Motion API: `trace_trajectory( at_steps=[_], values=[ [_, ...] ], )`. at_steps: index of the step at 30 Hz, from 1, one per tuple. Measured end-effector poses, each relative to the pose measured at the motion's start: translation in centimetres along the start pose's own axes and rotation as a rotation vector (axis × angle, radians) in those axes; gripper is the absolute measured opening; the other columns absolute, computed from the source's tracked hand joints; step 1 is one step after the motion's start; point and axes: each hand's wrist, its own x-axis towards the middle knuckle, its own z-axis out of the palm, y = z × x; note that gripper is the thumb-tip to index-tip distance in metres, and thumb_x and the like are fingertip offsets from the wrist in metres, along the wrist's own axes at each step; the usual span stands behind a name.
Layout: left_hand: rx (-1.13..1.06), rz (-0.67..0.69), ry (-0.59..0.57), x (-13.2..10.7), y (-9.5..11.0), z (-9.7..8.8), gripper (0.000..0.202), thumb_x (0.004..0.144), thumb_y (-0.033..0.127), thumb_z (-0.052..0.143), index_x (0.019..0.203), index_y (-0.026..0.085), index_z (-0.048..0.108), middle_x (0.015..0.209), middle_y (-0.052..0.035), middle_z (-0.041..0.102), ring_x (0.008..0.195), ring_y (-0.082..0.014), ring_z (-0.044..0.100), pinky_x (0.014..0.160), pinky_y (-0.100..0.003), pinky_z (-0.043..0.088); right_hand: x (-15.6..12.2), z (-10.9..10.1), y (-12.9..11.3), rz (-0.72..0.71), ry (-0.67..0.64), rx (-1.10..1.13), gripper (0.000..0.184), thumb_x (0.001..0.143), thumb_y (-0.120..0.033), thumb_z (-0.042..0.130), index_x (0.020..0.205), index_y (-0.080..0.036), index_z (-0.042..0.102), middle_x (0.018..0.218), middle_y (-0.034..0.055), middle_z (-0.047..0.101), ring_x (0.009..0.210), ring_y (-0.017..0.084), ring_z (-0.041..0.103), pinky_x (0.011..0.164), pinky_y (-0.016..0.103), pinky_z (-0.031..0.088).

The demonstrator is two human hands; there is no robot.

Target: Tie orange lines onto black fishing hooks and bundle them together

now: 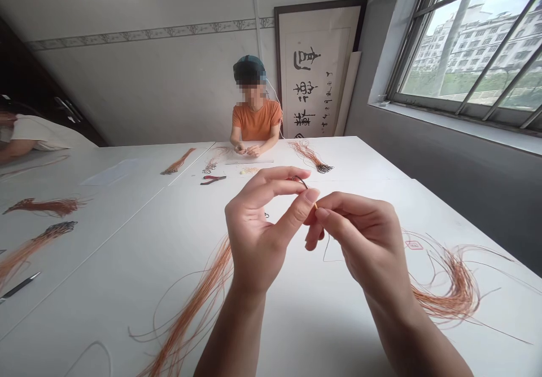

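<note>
Above the table, my left hand (266,219) pinches a thin wire (301,182) between thumb and fingers; its dark end curves up past the fingertips. Close beside it, my right hand (359,236) is closed, thumb and forefinger gripping the wire's orange-yellow part. A fine thread of wire dangles below the right fingers. Partly behind my left hand and forearm lies a bundle of copper-coloured wires (190,315). Another copper-coloured bundle (463,286) curves on the table behind my right forearm.
Across the white table (131,286) sits a person in an orange shirt (256,118), hands together. Red-handled pliers (213,180) and more wire bundles (322,166) with dark ends lie farther back. At left are a pen (20,288), several bundles and another person's sleeve (51,132).
</note>
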Motion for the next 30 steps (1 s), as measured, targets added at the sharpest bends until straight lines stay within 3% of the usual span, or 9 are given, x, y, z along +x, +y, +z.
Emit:
trace_trajectory(
  at_steps=[9, 15, 18, 22, 24, 30],
  values=[
    [0.001, -0.003, -0.008, 0.0, 0.1, 0.0, 0.014, 0.087, 0.017, 0.084, 0.085, 0.03, 0.081, 0.106, 0.0016, 0.082, 0.104, -0.0194, 0.077, 0.094, -0.038, 0.064, 0.0, 0.0, -0.1, -0.012, 0.011, -0.017, 0.028, 0.095, -0.008, 0.062, 0.073, -0.02, 0.073, 0.063, -0.0035, 0.071, 0.063, 0.009, 0.064, 0.064, 0.019, 0.054],
    [-0.034, -0.093, -0.011, 0.0, -0.1, -0.2, 0.011, 0.088, 0.022, 0.084, 0.08, 0.029, 0.08, 0.11, -0.0009, 0.083, 0.106, -0.024, 0.077, 0.102, -0.049, 0.063, 0.1, 0.0, -0.1, -0.02, -0.031, -0.043, 0.023, 0.099, -0.015, 0.065, 0.078, -0.02, 0.074, 0.065, -0.0035, 0.072, 0.061, 0.009, 0.064, 0.062, 0.02, 0.054],
    [-0.046, -0.103, 0.002, 0.0, -0.4, -0.5, 0.008, 0.087, 0.025, 0.085, 0.081, 0.028, 0.081, 0.11, -0.0023, 0.083, 0.108, -0.0251, 0.078, 0.102, -0.05, 0.063, 0.1, -0.4, -0.1, -0.034, -0.051, -0.122, 0.022, 0.101, -0.021, 0.066, 0.081, -0.02, 0.075, 0.069, -0.0019, 0.074, 0.065, 0.011, 0.067, 0.064, 0.023, 0.054],
    [-0.04, -0.089, 0.022, 0.2, -0.6, -0.9, 0.006, 0.086, 0.027, 0.085, 0.083, 0.028, 0.081, 0.11, -0.0028, 0.084, 0.11, -0.0246, 0.077, 0.105, -0.05, 0.061, 0.1, -1.0, -0.2, -0.15, 0.166, -0.261, 0.019, 0.102, -0.025, 0.067, 0.086, -0.021, 0.075, 0.076, -0.001, 0.074, 0.072, 0.013, 0.068, 0.069, 0.026, 0.052],
    [-0.039, -0.093, 0.024, 0.3, -0.6, -0.9, 0.007, 0.086, 0.025, 0.086, 0.083, 0.029, 0.081, 0.11, -0.0025, 0.083, 0.11, -0.0239, 0.077, 0.106, -0.049, 0.06, 0.0, -0.9, -0.2, -0.19, 0.203, -0.28, 0.018, 0.102, -0.022, 0.066, 0.086, -0.022, 0.074, 0.076, -0.0019, 0.072, 0.072, 0.013, 0.067, 0.069, 0.026, 0.051],
    [-0.071, -0.097, -0.003, 0.2, -0.4, -0.7, 0.012, 0.087, 0.02, 0.085, 0.083, 0.031, 0.082, 0.111, -0.0005, 0.083, 0.111, -0.0218, 0.076, 0.109, -0.049, 0.059, 0.0, -0.3, -0.1, -0.098, 0.007, -0.239, 0.012, 0.1, -0.02, 0.066, 0.093, -0.021, 0.076, 0.082, -0.0019, 0.075, 0.078, 0.013, 0.068, 0.074, 0.026, 0.053]
  ],
)
